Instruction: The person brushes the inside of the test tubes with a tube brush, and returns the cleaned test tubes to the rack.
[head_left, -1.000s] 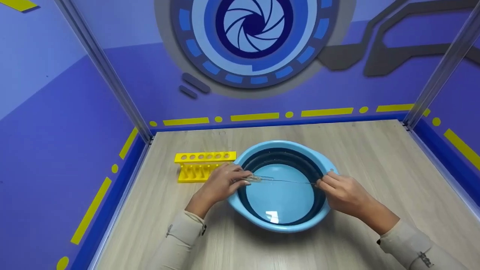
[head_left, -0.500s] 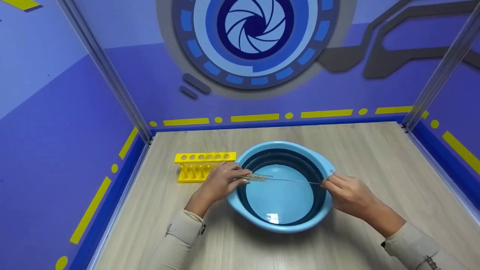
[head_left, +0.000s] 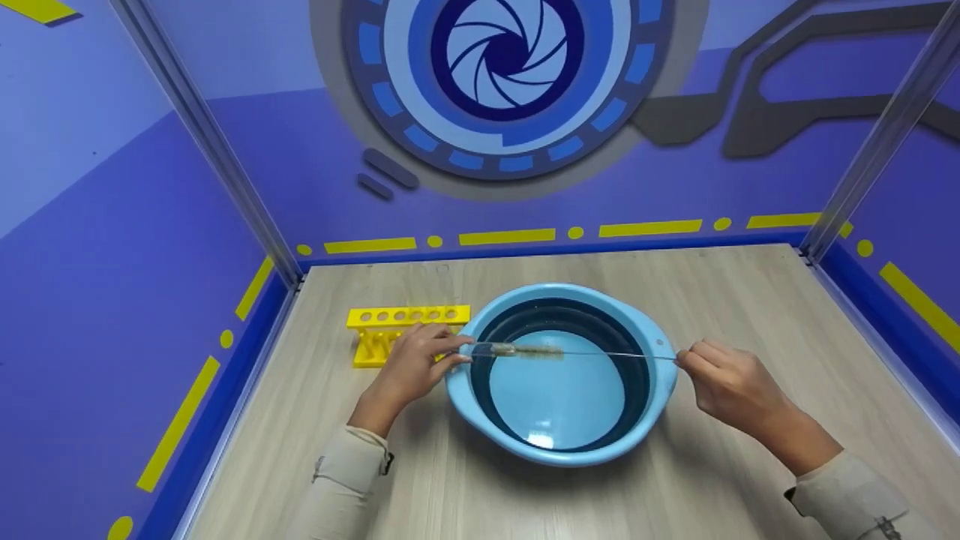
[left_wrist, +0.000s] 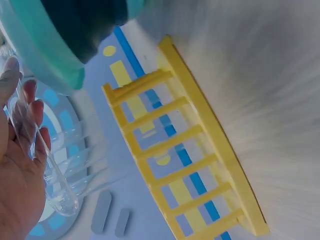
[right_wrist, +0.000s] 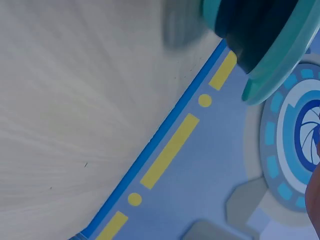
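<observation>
My left hand (head_left: 416,360) holds a clear test tube (left_wrist: 50,162) level over the left rim of the blue basin (head_left: 459,397). In the left wrist view its rounded end sticks out past the palm. A test tube brush (head_left: 544,352) lies in line with the tube, bristles at the tube's mouth. Its thin wire handle runs right across the basin to my right hand (head_left: 731,382), whose fingers pinch the far end beyond the right rim. In the right wrist view only a sliver of the right hand (right_wrist: 314,200) shows, and the brush is out of sight.
A yellow test tube rack (head_left: 409,316) stands left of the basin, partly behind my left hand. Several faint clear tubes (left_wrist: 75,160) show beyond it in the left wrist view. Patterned purple panels (head_left: 510,214) border the wooden table (head_left: 750,300) at the back and sides.
My right hand has moved right, drawing the brush's bristles out toward the tube's mouth. My left hand has shifted left with the tube.
</observation>
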